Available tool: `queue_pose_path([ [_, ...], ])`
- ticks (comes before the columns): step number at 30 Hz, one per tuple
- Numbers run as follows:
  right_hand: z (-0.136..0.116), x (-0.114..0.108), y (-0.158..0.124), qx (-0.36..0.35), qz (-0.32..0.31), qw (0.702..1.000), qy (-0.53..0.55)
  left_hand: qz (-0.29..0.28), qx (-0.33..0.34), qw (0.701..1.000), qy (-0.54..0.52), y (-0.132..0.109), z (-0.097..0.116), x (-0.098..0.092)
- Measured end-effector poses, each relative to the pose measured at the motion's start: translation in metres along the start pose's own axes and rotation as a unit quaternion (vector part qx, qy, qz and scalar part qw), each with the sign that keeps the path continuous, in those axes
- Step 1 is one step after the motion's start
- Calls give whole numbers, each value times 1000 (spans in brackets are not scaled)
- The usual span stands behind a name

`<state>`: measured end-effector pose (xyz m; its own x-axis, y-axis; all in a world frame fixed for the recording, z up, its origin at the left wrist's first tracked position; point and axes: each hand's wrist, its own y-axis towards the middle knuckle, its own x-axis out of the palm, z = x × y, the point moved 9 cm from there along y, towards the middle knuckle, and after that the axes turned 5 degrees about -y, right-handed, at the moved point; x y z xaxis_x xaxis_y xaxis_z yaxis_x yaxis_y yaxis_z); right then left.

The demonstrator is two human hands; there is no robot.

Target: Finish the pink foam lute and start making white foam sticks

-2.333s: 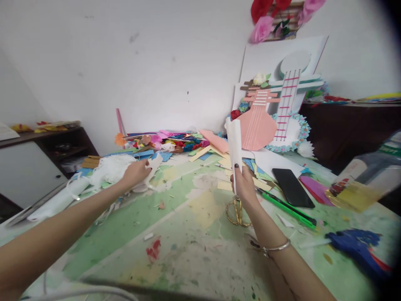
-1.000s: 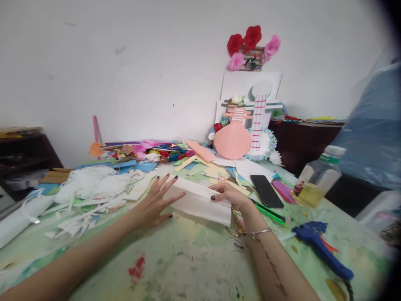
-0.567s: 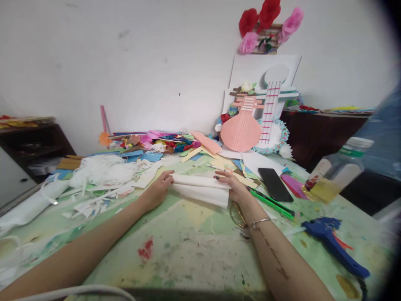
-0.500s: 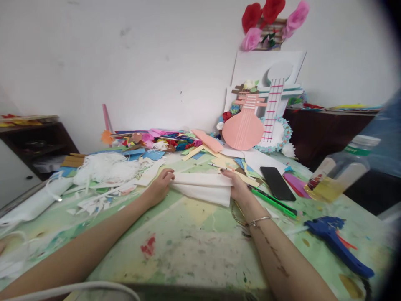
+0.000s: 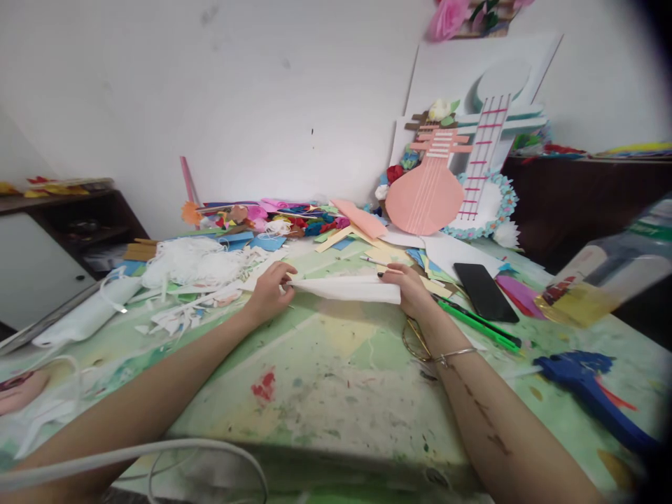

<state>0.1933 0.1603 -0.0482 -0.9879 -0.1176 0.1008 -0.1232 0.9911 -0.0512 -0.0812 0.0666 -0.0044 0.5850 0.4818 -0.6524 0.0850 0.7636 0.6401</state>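
A strip of folded white paper [image 5: 346, 288] stretches between my two hands, just above the green, paint-stained table cover [image 5: 325, 392]. My left hand [image 5: 271, 290] pinches its left end between thumb and fingers. At the right end, my right hand [image 5: 414, 290] grips the paper with the thumb on the near side. Gold-handled scissors [image 5: 414, 341] lie partly hidden by my right wrist. A green utility knife [image 5: 477, 323] rests beside that hand, with a black phone [image 5: 486, 292] behind it.
A blue glue gun [image 5: 593, 392] and a bottle of yellow liquid [image 5: 593, 280] stand on the right. White string [image 5: 194, 262] and paper scraps heap up at left. Behind are a pink paper lute [image 5: 425, 196] and coloured paper [image 5: 294, 217]. A white cable [image 5: 210, 444] crosses the front.
The white paper now looks narrower, its lower flap folded up into a slimmer strip. Both hands still hold its ends. The camera view has shifted, moving the scene's right side further right.
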Motion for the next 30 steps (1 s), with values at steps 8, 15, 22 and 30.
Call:
queue_pose_path([
  [8,7,-3,12,-36,-4,996,-87,16,-135,956,-261,1,-37,-1],
  [15,4,-3,13,-69,-10,985,-158,-109,-129,970,-176,0,-38,21],
  [22,4,7,6,-44,-38,994,-98,-88,-145,978,-123,2,-53,26],
  [30,15,-6,13,-24,6,987,-158,-11,-196,947,-255,3,-66,26],
])
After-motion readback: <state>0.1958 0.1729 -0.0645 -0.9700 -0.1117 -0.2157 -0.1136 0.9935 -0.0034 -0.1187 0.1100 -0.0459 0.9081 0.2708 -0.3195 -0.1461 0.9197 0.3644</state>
